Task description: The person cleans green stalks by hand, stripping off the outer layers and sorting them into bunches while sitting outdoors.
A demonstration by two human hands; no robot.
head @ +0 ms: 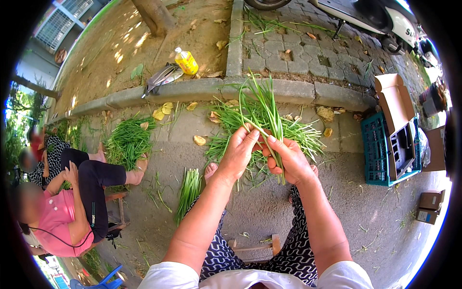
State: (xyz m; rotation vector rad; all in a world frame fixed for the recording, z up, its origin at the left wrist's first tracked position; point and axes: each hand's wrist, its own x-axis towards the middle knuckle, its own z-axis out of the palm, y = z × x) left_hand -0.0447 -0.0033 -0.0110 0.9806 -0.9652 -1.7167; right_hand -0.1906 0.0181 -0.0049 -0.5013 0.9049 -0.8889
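Note:
Long green stalks with flat leaves, like garlic chives, form a small bunch in my right hand, their pale ends pointing down below the fist. My left hand pinches a stalk between thumb and fingers, close beside the right thumb and across the bunch. Beneath and beyond both hands, a loose pile of the same greens lies on the pavement. A neater bundle of greens rests on the ground left of my left forearm, near my foot.
People sit at the left, one in a pink top, beside another heap of greens. A stone curb runs ahead; a yellow bottle stands beyond it. At right are a teal plastic crate with an open cardboard box and a parked scooter.

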